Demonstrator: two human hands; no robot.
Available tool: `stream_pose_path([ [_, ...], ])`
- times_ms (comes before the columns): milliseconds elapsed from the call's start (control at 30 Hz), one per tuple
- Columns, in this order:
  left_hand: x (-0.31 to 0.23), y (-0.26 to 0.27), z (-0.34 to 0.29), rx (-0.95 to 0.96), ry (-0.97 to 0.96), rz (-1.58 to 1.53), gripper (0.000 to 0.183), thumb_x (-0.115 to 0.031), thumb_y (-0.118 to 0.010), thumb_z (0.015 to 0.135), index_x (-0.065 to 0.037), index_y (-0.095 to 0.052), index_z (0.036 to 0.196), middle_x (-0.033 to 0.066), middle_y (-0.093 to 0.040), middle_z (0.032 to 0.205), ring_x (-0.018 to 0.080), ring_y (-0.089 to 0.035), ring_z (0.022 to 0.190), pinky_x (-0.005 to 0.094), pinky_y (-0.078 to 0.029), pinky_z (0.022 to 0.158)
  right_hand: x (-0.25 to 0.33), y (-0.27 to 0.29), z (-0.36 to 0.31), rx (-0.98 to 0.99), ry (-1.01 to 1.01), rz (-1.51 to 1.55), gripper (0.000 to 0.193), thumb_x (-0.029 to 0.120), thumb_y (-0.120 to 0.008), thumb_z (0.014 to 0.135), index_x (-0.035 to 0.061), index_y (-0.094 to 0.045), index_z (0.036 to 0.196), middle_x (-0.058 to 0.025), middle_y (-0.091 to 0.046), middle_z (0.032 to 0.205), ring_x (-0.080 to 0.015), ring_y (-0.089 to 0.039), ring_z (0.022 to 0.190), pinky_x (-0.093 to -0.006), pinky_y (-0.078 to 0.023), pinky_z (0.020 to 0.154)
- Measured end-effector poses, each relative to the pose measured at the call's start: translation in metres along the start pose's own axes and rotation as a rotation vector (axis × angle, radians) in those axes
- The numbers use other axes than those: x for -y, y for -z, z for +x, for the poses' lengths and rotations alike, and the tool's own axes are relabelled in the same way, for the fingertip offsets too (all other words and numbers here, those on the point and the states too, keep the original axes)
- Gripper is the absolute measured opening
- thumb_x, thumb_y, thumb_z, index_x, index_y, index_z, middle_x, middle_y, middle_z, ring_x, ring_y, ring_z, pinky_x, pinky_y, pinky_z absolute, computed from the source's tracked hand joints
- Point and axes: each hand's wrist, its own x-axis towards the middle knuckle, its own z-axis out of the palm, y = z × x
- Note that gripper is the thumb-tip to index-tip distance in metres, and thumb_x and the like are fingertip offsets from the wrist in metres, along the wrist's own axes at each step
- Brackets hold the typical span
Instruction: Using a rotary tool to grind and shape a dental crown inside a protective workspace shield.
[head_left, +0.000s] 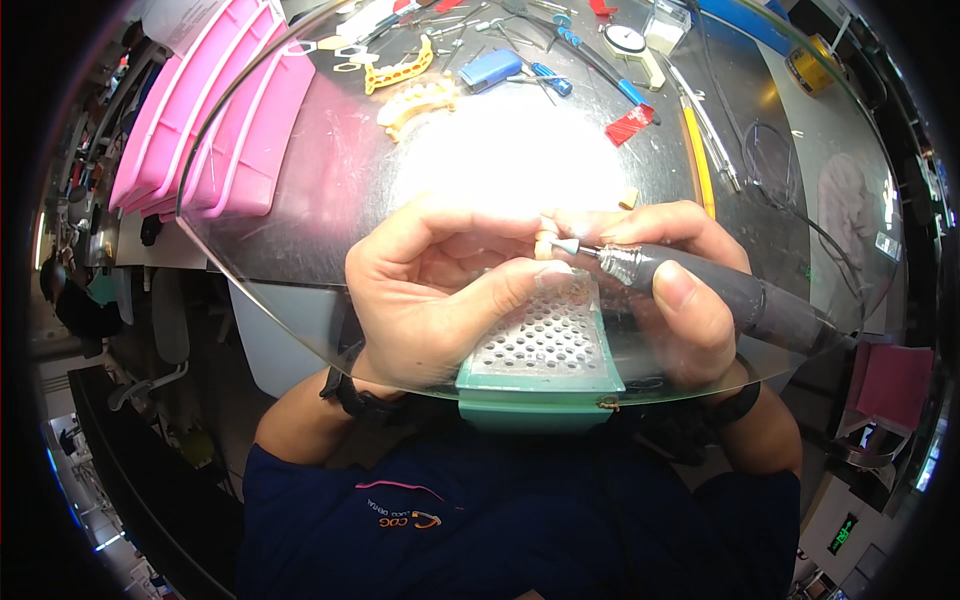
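Observation:
My left hand (415,285) pinches a small tooth-coloured piece (544,244), which looks like a dental crown, between thumb and fingertips. Wrapped in my right hand (690,320) is a dark rotary handpiece (765,305) with a ribbed metal nose. Its pale, cone-shaped grinding tip (567,246) meets the crown or sits right beside it; the exact contact is too small to tell. Both hands are close together over a perforated metal plate (540,345) in a green tray (540,410). Glare whitens the bench just beyond my fingers.
A clear curved shield (290,310) spans the view above my hands. Pink stacked trays (215,110) stand at left. Farther back lie a yellow dental arch (400,68), a blue block (490,70), a dial gauge (627,42) and several tools. A yellow stick (697,155) lies at right.

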Motion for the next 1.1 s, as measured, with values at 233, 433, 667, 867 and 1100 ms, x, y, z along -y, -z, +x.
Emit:
stream_pose_path([
  [233,0.0033,-0.0014,0.0004,-0.026,-0.064,-0.028,0.028,0.013,-0.068,0.077,0.01,-0.059,0.104,0.0206,-0.067,0.098,0.0227,-0.067,0.093,0.0352,-0.055,0.084,0.0023,0.0036,-0.0015,0.003,-0.052,0.008,0.029,0.018,-0.055,0.086,-0.0019,-0.059,0.106,-0.0143,-0.064,0.107,-0.0181,-0.059,0.1,-0.0333,-0.045,0.09],
  [433,0.0012,-0.0017,0.0004,-0.019,-0.057,-0.002,0.028,0.012,-0.069,0.077,0.01,-0.059,0.103,0.0211,-0.067,0.099,0.0226,-0.067,0.094,0.0353,-0.054,0.085,-0.0005,0.0041,-0.0011,0.008,-0.001,-0.004,0.029,0.018,-0.055,0.086,-0.0024,-0.059,0.106,-0.0141,-0.065,0.106,-0.0184,-0.06,0.099,-0.0334,-0.046,0.089],
  [667,-0.0026,0.0014,0.0017,0.056,-0.061,0.136,0.035,0.015,-0.069,0.075,0.006,-0.056,0.105,0.0183,-0.062,0.103,0.0212,-0.066,0.092,0.0323,-0.057,0.08,0.0024,0.0038,-0.0016,-0.011,-0.058,0.015,0.029,0.019,-0.056,0.086,-0.0023,-0.059,0.105,-0.0144,-0.065,0.106,-0.0182,-0.06,0.099,-0.0334,-0.046,0.089],
  [867,-0.0029,0.0029,0.0016,0.065,-0.059,0.147,0.035,0.014,-0.07,0.074,0.006,-0.056,0.105,0.0188,-0.063,0.103,0.0217,-0.066,0.091,0.0327,-0.056,0.08,-0.0008,0.0042,-0.0007,0.013,0.002,-0.008,0.028,0.019,-0.056,0.086,-0.0019,-0.06,0.106,-0.0137,-0.065,0.106,-0.0173,-0.06,0.098,-0.0326,-0.046,0.088],
  [1100,-0.004,0.0018,0.0016,0.061,-0.054,0.149,0.034,0.015,-0.07,0.075,0.007,-0.056,0.105,0.0193,-0.063,0.101,0.0221,-0.067,0.09,0.0333,-0.057,0.079,0.0009,0.0053,-0.0018,0.024,-0.01,-0.027,0.028,0.017,-0.055,0.086,-0.0021,-0.059,0.106,-0.0138,-0.065,0.106,-0.0177,-0.06,0.098,-0.0327,-0.046,0.088],
])
